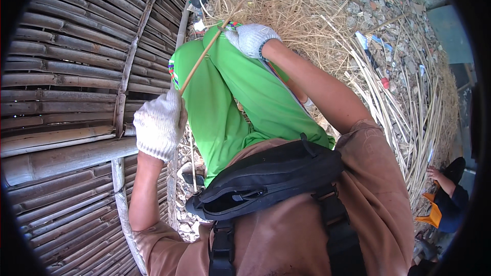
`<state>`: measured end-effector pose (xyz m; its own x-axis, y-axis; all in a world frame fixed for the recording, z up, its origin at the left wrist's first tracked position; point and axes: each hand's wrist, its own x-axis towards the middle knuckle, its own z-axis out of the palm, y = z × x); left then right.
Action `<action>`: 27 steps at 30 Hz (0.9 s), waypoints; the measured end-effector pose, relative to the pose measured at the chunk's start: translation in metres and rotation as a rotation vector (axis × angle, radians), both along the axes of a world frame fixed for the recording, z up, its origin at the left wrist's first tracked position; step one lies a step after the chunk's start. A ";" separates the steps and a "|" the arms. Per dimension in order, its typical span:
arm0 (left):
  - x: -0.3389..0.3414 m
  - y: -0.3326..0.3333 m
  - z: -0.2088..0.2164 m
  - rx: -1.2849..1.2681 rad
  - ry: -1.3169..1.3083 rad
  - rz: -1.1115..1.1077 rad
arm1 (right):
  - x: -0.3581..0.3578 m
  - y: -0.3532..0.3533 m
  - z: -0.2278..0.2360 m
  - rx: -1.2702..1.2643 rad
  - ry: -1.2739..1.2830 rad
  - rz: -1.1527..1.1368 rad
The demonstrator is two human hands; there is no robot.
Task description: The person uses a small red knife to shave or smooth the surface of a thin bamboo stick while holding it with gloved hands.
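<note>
Left hand point(159, 125), in a white knit glove, sits left of centre in the frame; its grip is clamped on the lower end of a thin bamboo strip point(202, 56). The strip runs up and to the right across the green trousers point(240, 102) toward the upper centre of the frame. Right hand point(251, 38), also gloved in white, is at upper centre, resting at the knee; the strip's upper end passes just beside it, and whether its grip closes on the strip cannot be told, since the fingers are turned away from the camera.

A woven bamboo panel point(66, 71) of dark horizontal slats with lighter cross ribs fills the left half of the frame, just beside the left hand. A black waist bag point(266, 179) hangs at the chest, lower centre. Dry straw and loose pale bamboo strips point(388, 97) lie on stony ground across the upper right. Another person point(447, 194), crouched in dark clothing, appears at the lower right edge, well apart.
</note>
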<state>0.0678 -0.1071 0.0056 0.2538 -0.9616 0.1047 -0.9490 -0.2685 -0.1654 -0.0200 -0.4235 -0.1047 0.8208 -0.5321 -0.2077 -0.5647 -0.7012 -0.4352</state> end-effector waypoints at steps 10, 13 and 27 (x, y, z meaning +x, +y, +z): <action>-0.031 0.070 0.027 0.021 0.006 0.026 | 0.000 0.004 0.002 0.000 -0.016 -0.015; -0.036 0.079 0.035 0.094 0.046 0.073 | -0.003 0.008 0.005 -0.009 -0.018 -0.030; 0.015 -0.051 -0.058 -0.390 0.491 0.095 | -0.005 0.004 0.003 -0.004 -0.040 0.025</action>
<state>0.0827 -0.1578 -0.0525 0.4433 -0.8474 0.2921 -0.8585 -0.3078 0.4101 -0.0248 -0.4193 -0.1018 0.8414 -0.5121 -0.1725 -0.5293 -0.7169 -0.4537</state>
